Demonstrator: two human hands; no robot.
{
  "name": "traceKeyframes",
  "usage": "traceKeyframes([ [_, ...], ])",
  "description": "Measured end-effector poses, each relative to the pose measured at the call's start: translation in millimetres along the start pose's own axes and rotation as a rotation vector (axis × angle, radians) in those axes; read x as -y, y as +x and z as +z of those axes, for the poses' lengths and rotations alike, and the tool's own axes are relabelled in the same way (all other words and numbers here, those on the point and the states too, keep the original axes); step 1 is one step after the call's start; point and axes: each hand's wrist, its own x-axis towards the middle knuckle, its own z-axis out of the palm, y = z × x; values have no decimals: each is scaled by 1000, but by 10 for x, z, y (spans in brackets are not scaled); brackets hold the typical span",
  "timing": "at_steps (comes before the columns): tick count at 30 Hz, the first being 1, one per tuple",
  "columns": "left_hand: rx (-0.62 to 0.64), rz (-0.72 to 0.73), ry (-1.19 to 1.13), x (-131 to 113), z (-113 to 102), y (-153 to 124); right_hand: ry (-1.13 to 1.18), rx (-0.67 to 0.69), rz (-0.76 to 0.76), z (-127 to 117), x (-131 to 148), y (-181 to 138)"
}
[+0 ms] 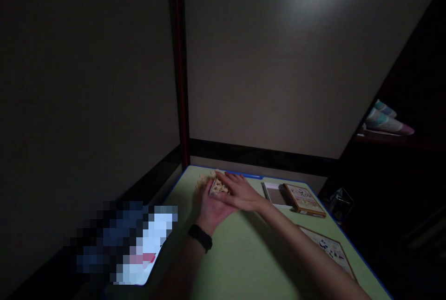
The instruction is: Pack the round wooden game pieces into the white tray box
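On a light green table (244, 253) with a blue rim, both my hands meet near the far edge. My left hand (209, 209), a dark band on its wrist, lies palm up and cups a small pile of pale wooden pieces (218, 187). My right hand (240, 191) lies flat across the top of that pile, fingers stretched out and pressed on it. A few pale pieces (203, 180) show just beyond the fingertips. The room is dim and the pieces are too small to read.
A grey open box tray (275, 194) and an orange-edged box lid (304, 199) lie to the right of my hands. A printed sheet (331, 250) lies at the table's right edge. A blurred-out bright rectangle (139, 244) sits at the left. Walls stand close behind.
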Motion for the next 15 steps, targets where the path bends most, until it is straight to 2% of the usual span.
traceKeyframes([
  [3,49,29,-27,-162,-5,58,146,-30,74,100,58,251],
  [9,-44,270,-5,-353,17,272,391,-160,201,450,77,616],
  [12,-103,351,50,-411,1,395,614,-278,164,670,6,756],
  [15,-196,420,227,-444,-48,542,940,-454,89,878,-50,905],
])
